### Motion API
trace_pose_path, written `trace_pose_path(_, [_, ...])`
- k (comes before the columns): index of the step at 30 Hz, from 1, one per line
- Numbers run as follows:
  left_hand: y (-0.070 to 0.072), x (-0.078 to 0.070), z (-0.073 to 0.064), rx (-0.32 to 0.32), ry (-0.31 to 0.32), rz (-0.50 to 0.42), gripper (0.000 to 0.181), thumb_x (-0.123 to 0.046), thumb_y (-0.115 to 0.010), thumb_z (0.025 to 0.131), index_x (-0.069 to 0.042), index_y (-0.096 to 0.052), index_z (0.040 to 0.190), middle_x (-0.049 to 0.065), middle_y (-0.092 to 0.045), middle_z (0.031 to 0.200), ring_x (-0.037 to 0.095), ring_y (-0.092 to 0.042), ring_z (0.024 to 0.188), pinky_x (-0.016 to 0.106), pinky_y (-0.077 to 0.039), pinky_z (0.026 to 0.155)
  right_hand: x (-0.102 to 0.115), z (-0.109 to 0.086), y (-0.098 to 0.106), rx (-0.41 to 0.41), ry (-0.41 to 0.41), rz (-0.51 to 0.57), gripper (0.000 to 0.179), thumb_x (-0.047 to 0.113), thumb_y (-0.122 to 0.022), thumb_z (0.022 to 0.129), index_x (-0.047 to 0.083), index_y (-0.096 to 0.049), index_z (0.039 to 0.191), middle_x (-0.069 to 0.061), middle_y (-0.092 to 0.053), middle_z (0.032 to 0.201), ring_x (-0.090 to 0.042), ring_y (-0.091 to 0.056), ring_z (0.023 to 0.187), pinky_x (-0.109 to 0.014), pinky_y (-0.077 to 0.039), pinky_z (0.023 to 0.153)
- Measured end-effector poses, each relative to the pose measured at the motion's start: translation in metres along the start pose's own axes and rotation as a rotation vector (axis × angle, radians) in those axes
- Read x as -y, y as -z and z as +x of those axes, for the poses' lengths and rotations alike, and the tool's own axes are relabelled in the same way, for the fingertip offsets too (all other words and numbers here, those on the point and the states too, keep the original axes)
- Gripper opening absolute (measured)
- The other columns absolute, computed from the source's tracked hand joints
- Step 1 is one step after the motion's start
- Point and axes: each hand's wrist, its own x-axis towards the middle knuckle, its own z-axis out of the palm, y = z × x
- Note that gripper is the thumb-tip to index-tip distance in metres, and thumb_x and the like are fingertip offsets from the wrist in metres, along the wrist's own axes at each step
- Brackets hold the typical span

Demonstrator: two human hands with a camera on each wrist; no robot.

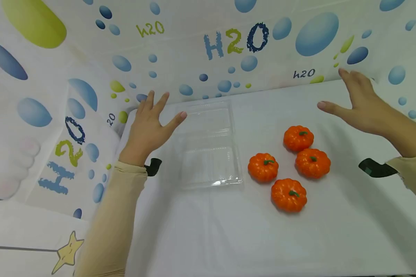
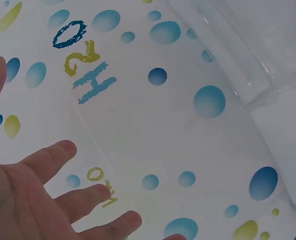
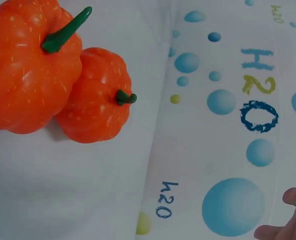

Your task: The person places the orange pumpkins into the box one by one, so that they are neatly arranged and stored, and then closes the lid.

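My left hand (image 1: 147, 129) hovers with spread fingers at the left edge of a clear plastic tray (image 1: 239, 169), holding nothing. Over the right part of the table, my right hand (image 1: 362, 104) is also spread and holds nothing. Between the tray and that hand lie several small orange pumpkins with green stems: one nearest the tray (image 1: 262, 168), a front pumpkin (image 1: 288, 195), a right pumpkin (image 1: 312, 164) and a back pumpkin (image 1: 298, 138). The back and right ones appear to touch. In the right wrist view two pumpkins (image 3: 93, 100) show at upper left.
A white cloth covers the table (image 1: 208, 234). Behind and to the left stands a white sheet (image 1: 180, 50) printed with blue and green drops and H2O lettering. A yellow star drawing (image 1: 67, 252) is at lower left. Dark straps (image 1: 378, 168) hang at both wrists.
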Motion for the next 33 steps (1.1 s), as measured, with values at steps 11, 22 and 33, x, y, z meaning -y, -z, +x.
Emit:
trace_pose_path(11, [-0.001, 0.026, -0.027, 0.044, 0.045, -0.125, 0.086, -0.073, -0.045, 0.094, -0.027, -0.022, 0.162, 0.014, -0.004, 0.168, 0.045, -0.012, 0.150, 0.071, -0.017, 0.114, 0.005, -0.017, -0.013, 0.060, 0.043, 0.153, 0.097, 0.043, -0.056, 0.102, 0.016, 0.017, 0.160, -0.020, 0.018, 0.165, -0.054, 0.003, 0.147, -0.079, -0.012, 0.107])
trace_pose_path(22, [-0.016, 0.050, -0.049, 0.209, 0.113, -0.131, 0.090, -0.074, -0.051, 0.092, -0.028, -0.021, 0.163, 0.025, -0.014, 0.165, 0.052, -0.020, 0.146, 0.074, -0.022, 0.110, 0.002, -0.029, -0.030, 0.121, -0.010, 0.310, 0.097, 0.034, -0.058, 0.103, 0.019, 0.019, 0.160, -0.018, 0.014, 0.167, -0.049, 0.000, 0.150, -0.076, -0.020, 0.104])
trace_pose_path(33, [-0.045, 0.068, -0.063, 0.330, 0.120, -0.163, 0.094, -0.073, -0.060, 0.087, -0.026, -0.028, 0.161, 0.021, -0.021, 0.164, 0.045, -0.019, 0.149, 0.069, -0.023, 0.113, -0.010, -0.043, -0.049, 0.168, -0.059, 0.305, 0.103, 0.031, -0.068, 0.098, 0.009, 0.012, 0.160, -0.028, 0.002, 0.165, -0.056, -0.012, 0.146, -0.077, -0.029, 0.098])
